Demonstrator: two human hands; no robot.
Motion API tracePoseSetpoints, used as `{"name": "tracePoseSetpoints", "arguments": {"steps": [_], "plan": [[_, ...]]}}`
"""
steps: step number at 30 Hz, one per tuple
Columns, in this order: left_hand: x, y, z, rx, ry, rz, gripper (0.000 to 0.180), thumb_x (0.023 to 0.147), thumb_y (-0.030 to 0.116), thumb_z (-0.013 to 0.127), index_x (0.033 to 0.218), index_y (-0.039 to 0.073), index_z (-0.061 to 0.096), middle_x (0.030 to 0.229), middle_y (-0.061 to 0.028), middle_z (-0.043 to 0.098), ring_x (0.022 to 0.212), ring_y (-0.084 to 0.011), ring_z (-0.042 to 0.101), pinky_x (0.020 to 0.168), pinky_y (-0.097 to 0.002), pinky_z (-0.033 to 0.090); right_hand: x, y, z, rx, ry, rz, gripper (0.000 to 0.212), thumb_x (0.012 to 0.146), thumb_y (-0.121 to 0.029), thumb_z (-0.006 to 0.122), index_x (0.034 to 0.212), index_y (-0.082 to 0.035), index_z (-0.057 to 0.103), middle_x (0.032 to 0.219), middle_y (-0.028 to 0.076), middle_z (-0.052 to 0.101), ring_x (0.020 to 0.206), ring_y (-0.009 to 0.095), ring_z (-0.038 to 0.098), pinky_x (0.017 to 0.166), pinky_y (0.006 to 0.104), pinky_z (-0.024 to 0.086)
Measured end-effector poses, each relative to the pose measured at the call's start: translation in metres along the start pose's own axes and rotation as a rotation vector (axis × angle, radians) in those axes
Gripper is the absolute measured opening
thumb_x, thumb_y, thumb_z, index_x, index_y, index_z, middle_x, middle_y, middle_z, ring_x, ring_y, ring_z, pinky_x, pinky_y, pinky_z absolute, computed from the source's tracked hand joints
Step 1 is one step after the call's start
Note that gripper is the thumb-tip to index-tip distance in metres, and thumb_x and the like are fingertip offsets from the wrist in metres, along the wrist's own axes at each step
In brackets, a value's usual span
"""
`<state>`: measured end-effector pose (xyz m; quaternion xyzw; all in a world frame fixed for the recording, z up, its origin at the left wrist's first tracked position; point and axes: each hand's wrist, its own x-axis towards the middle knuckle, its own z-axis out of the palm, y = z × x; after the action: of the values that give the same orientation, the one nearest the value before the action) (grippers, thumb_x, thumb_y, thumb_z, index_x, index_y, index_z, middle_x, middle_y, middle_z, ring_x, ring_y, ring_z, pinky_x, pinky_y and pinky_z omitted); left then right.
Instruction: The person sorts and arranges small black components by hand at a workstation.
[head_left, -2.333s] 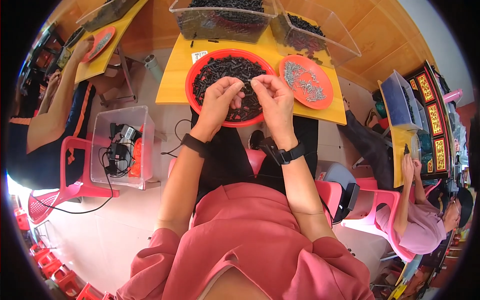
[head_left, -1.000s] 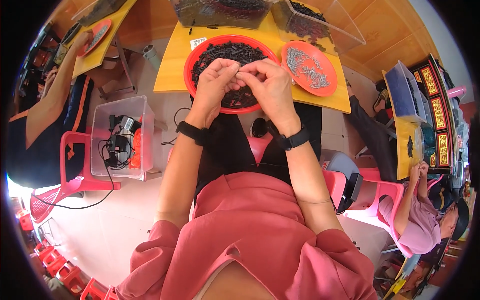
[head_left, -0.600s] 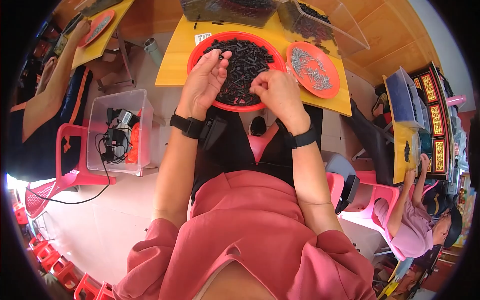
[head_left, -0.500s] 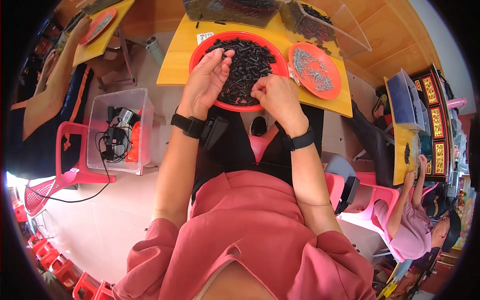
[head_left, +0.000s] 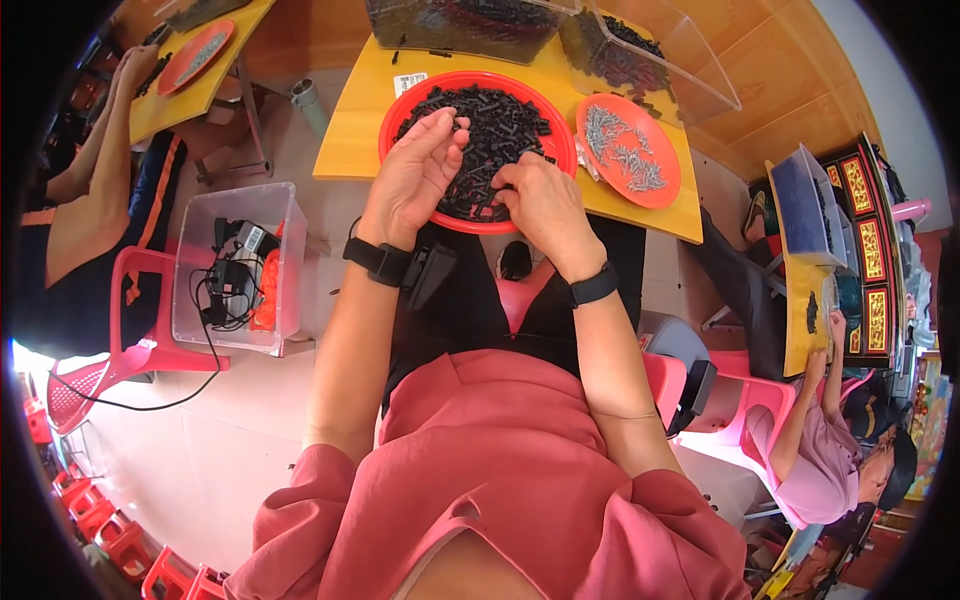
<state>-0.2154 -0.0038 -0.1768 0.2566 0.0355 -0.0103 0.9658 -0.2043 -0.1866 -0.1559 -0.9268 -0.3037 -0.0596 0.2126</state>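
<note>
A red basin on the yellow table holds a heap of small black plastic pieces, many of them short and tube-like. Over its left side, my left hand is closed, palm partly turned up, with a small black piece pinched at the fingertips. My right hand reaches over the near right rim, its fingers bent and pinched together at the heap. Whatever those fingertips hold blends into the black pieces. Right of the basin, an orange-red plate carries small silver screw-like parts.
Clear plastic bins of black parts stand at the back of the yellow table. On the left, a clear tub with cables and adapters rests beside a pink chair. Other people sit working at tables on both sides.
My right hand has shifted slightly left and down, still pinched at the heap. My left hand stays raised over the basin, a little lower. The whole view has tilted slightly.
</note>
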Motion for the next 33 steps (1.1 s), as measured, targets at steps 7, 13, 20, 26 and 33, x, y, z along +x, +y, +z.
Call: {"name": "tracePoseSetpoints", "arguments": {"steps": [7,13,20,26,33], "plan": [[-0.004,-0.002,0.005,0.057,-0.02,0.002,0.018,0.092,0.013,0.057,0.109,0.007,0.057,0.104,-0.0067,0.064,0.081,-0.0084,0.06,0.067,-0.019,0.048,0.005,-0.015,-0.013,0.385,0.155,-0.027,0.01,0.077,-0.004,0.067,0.086,0.0,0.065,0.071,0.009,0.063,0.062,0.019,0.063,0.056,0.0306,0.048],[-0.006,-0.006,0.009,0.102,-0.057,0.016,0.019,0.092,0.014,0.059,0.109,0.007,0.058,0.105,-0.0063,0.064,0.074,-0.006,0.056,0.062,-0.0186,0.044,0.016,-0.035,-0.019,0.9,0.212,0.214,0.009,0.08,-0.004,0.066,0.086,0.002,0.065,0.065,0.002,0.065,0.055,0.003,0.057,0.051,0.0202,0.044],[-0.006,-0.009,0.01,0.184,-0.04,0.058,0.017,0.09,0.011,0.06,0.106,0.005,0.061,0.099,-0.0046,0.066,0.072,-0.0048,0.054,0.063,-0.0177,0.044,0.013,-0.04,-0.012,0.969,0.296,0.17,0.014,0.08,-0.001,0.065,0.094,0.002,0.063,0.076,0.004,0.066,0.062,0.003,0.058,0.057,0.0188,0.046],[-0.007,-0.01,0.018,0.304,-0.05,0.135,0.016,0.089,0.009,0.061,0.103,0.002,0.063,0.093,-0.005,0.066,0.068,-0.0042,0.051,0.063,-0.0172,0.043,0.011,-0.038,-0.011,1.002,0.309,0.156,0.031,0.079,0.001,0.064,0.109,0.0,0.055,0.078,0.005,0.065,0.067,0.005,0.06,0.06,0.0193,0.047],[-0.008,-0.011,0.017,0.399,-0.059,0.167,0.017,0.09,0.01,0.06,0.106,0.002,0.061,0.094,-0.0057,0.065,0.069,-0.0052,0.049,0.065,-0.0184,0.045,0.007,-0.039,-0.01,1.104,0.28,0.188,0.038,0.082,0.002,0.062,0.115,-0.001,0.044,0.082,0.008,0.065,0.066,0.008,0.059,0.061,0.02,0.047]]}}
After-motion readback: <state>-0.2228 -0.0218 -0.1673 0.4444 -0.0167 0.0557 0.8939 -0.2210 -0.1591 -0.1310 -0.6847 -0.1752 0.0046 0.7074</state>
